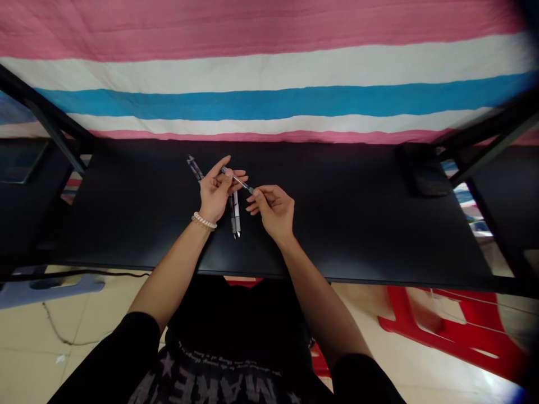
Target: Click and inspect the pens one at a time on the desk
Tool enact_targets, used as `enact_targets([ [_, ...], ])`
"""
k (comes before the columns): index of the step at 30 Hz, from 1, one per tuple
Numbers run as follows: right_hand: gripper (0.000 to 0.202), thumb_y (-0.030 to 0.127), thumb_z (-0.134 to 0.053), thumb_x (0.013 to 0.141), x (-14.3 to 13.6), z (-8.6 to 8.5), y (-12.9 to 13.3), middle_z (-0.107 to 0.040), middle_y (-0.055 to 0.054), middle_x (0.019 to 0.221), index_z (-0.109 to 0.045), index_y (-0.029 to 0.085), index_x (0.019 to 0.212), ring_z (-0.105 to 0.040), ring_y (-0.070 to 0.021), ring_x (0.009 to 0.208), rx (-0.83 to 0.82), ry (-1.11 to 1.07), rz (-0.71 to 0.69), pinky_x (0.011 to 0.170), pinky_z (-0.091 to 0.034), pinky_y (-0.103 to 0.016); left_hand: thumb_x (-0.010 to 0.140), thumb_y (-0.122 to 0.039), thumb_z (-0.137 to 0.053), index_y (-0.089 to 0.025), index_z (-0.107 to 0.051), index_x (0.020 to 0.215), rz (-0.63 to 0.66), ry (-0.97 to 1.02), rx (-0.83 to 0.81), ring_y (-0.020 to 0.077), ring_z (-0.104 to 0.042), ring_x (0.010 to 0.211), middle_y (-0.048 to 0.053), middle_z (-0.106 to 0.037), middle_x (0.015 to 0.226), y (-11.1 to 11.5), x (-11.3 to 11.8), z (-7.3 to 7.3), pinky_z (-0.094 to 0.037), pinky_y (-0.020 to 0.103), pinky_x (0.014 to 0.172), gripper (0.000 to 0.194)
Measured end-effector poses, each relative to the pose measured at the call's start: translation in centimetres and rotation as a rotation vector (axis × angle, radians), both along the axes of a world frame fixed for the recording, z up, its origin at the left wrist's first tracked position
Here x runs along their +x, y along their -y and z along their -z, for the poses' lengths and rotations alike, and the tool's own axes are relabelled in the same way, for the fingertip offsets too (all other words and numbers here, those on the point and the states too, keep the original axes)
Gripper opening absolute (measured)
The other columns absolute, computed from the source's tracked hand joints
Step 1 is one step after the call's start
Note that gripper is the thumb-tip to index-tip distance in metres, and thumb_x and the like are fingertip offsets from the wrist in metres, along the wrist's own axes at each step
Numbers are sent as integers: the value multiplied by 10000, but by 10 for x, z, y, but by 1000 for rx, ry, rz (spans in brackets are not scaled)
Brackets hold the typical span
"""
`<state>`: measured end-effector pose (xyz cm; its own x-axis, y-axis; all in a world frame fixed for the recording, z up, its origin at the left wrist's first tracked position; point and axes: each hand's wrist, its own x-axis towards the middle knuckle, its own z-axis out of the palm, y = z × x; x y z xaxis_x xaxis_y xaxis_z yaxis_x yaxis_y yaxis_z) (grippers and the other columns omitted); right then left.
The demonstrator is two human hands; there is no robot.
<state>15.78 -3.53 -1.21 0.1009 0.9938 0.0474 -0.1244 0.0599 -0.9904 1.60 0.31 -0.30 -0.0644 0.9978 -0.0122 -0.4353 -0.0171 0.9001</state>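
Observation:
Between my two hands a slim clear pen (241, 182) slants down to the right above the black table (357, 224). My left hand (217, 191) pinches its upper left part between thumb and fingers, the other fingers spread. The fingertips of my right hand (274, 210) are closed on its lower right end. Under and beside my left hand lie other pens: a dark patterned one (194, 168) pointing to the upper left, and a white and grey one (236, 216) next to a darker one (233, 221), both partly covered by the hand.
A dark flat object (427, 171) lies at the table's right end, by the black metal frame. Behind the table hangs a striped cloth (269, 104). Red plastic stools (446, 328) stand below on the right, and a cable (96, 273) runs along the front edge at left.

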Motion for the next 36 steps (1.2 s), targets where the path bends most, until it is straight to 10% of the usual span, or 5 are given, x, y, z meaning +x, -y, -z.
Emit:
enact_targets([
  [9, 403, 571, -725, 836, 0, 6, 1, -745, -52, 991, -672, 232, 1047, -761, -182, 811, 145, 71, -44, 766, -654, -336, 799, -401, -826, -316, -414, 1492, -64, 52, -19, 179, -769, 861, 18, -790, 913, -2, 1, 2, -595, 292, 835, 811],
  [36, 472, 641, -741, 779, 6, 0, -1, -699, -1, 674, -720, 190, 917, -666, -120, 522, 1, 75, -68, 447, -528, -218, 825, -385, -795, -187, -678, 974, -57, 26, 10, 188, -763, 875, 66, -776, 950, -4, -5, 0, -598, 316, 809, 275],
])
